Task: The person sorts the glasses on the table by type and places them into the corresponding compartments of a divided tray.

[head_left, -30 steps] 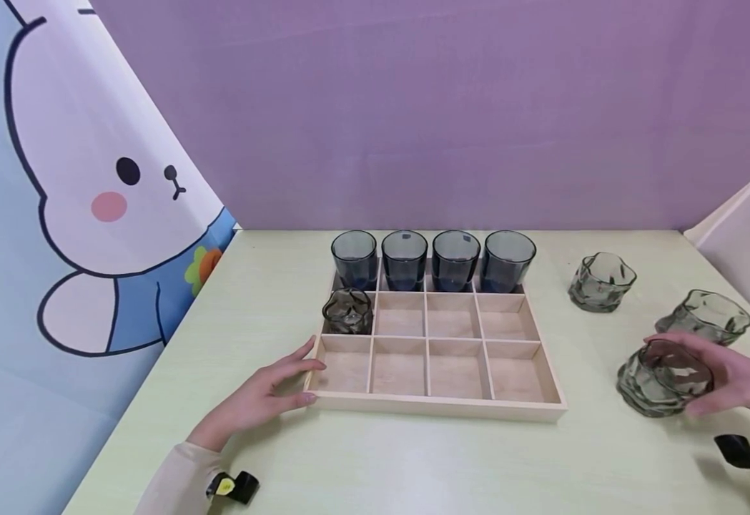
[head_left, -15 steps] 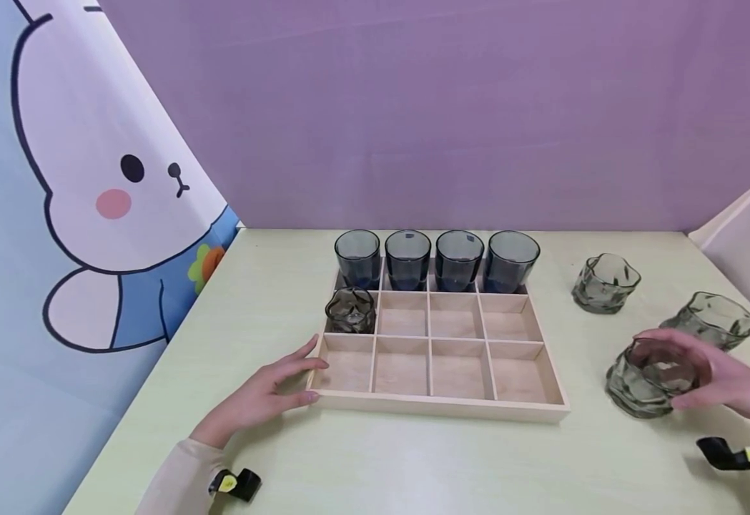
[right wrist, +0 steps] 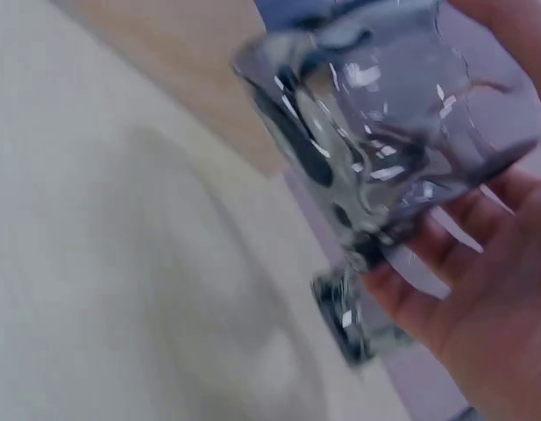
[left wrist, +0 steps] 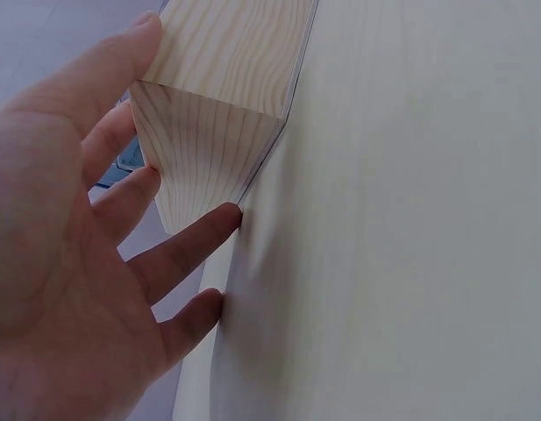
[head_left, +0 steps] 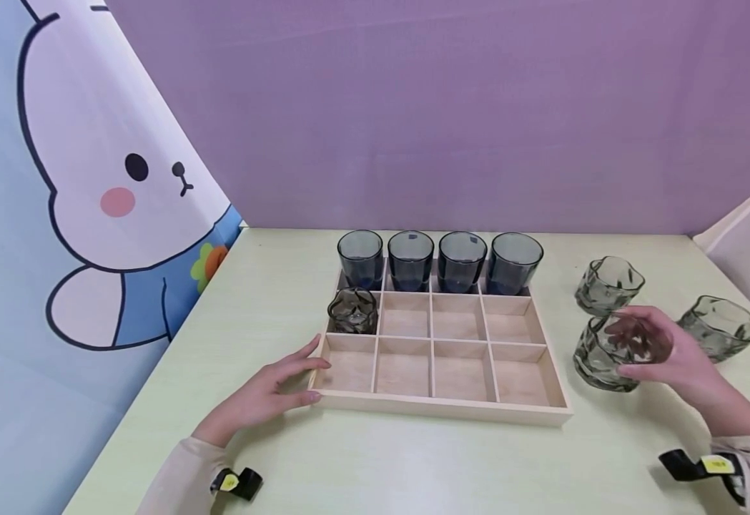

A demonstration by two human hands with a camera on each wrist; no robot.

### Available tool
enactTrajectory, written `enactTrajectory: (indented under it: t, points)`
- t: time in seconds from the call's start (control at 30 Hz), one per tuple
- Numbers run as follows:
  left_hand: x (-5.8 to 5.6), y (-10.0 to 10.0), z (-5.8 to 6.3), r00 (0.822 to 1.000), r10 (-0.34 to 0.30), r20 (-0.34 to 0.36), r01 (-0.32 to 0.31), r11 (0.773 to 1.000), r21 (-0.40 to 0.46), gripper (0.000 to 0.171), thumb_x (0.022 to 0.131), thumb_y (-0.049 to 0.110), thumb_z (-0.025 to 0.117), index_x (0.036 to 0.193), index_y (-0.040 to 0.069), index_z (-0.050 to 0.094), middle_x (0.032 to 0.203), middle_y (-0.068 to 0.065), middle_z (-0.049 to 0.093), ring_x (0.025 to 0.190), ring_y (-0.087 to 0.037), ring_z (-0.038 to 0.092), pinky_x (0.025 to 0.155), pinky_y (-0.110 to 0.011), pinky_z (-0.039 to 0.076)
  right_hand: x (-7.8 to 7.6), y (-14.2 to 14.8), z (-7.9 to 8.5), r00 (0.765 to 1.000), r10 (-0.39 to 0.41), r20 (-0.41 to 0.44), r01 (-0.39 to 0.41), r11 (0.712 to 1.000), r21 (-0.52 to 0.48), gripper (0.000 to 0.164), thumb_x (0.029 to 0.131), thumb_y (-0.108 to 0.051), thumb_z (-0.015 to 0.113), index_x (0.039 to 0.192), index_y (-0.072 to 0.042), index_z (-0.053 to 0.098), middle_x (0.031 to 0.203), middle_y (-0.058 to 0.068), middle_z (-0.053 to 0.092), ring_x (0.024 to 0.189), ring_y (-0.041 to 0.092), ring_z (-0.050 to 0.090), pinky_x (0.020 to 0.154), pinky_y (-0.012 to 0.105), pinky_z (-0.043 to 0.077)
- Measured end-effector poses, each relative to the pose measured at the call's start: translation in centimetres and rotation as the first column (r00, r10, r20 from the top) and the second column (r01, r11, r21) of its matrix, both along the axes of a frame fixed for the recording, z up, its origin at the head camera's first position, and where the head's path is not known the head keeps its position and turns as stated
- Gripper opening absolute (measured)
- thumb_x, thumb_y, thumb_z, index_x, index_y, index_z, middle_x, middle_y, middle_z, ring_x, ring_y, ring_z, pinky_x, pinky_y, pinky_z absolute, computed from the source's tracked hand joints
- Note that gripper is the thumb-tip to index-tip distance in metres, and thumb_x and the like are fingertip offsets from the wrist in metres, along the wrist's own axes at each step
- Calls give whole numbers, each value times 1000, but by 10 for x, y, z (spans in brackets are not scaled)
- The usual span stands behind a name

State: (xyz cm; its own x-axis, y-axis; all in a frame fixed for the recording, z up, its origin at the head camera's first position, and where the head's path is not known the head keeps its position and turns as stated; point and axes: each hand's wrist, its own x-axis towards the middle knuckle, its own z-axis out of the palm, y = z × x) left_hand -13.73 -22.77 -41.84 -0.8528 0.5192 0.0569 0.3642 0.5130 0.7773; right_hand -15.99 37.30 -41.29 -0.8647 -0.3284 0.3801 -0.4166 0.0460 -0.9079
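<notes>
My right hand [head_left: 686, 361] grips a wavy grey glass tumbler [head_left: 596, 361] around its side, just right of the wooden compartment tray [head_left: 442, 408]. The right wrist view has this tumbler [right wrist: 375, 123] up close, tilted in that picture, between thumb and fingers. At the tray's front left corner rests my left hand [head_left: 255, 397], fingers extended. In the left wrist view its fingertips lie along the tray's wooden side [left wrist: 209, 145]. Another wavy dark tumbler [head_left: 352, 315] sits in the middle row's leftmost compartment. Several taller blue-grey glasses, including the leftmost one [head_left: 359, 261], fill the back row.
Two more wavy tumblers stand on the table at the right: one farther back [head_left: 608, 287], partly behind the held one, and one [head_left: 722, 329] beyond my right hand. A purple backdrop [head_left: 413, 114] rises behind the table, and a rabbit-print cloth [head_left: 91, 236] hangs at left.
My right hand has carried the tumbler leftward and away from me, toward the tray's right side. The left hand stays at the tray corner. The head view shifts slightly.
</notes>
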Motion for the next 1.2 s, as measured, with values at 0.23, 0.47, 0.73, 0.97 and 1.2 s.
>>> enactTrajectory:
  t: [0.23,0.47,0.73,0.97,1.2]
  points:
    - [0,-1,-1,1000,3,-1,-3,1000,-1,45,91,29,73,134,18,62,162,-9,24,146,-38,25,112,-63,23,4,-27,15,981,-195,3,195,980,33,76,69,32,67,132,-7,53,113,-5,67,94,6,64,73,14,50]
    - [0,-1,-1,1000,7,-8,-7,1000,-10,45,92,29,73,134,17,62,162,-9,24,145,-40,25,112,-64,23,2,-49,23,949,-315,21,314,949,33,71,71,26,73,127,-13,54,106,-6,66,88,7,59,70,11,47]
    - [0,0,-1,1000,0,0,0,1000,-5,45,92,28,73,134,16,62,162,-10,24,145,-40,24,112,-64,22,-1,-66,25,913,-406,40,404,914,45,68,73,19,77,127,-16,53,106,-7,64,86,7,57,69,11,47]
    - [0,0,0,1000,7,12,-7,1000,-3,46,91,30,73,134,16,62,162,-8,23,146,-38,24,113,-63,23,-6,-80,25,878,-478,-3,474,870,132,71,74,15,79,128,-20,50,105,-8,61,84,8,54,69,12,45]
    - [-1,0,0,1000,7,12,-7,1000,-2,46,91,30,73,134,16,62,162,-8,23,146,-37,24,113,-63,23,-11,-98,27,883,-468,-42,467,866,176,70,75,10,82,130,-19,49,104,-9,61,85,9,56,70,11,46]
